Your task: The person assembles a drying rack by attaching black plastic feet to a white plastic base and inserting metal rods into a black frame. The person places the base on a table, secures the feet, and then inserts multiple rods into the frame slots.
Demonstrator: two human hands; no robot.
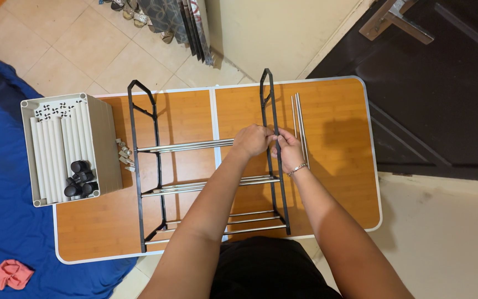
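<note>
Rack assembly midway: left hand (253, 139) and right hand (290, 152) pinch right side frame (275, 160) at rod (186, 146) end, near table (338, 166) centre. Next likely: steady push seating rod.

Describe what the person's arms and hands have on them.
Both forearms are bare, with no sleeves showing. The right hand has a thin silver bracelet at the wrist. The left hand wears no glove, and no ring or watch can be made out on it.
</note>
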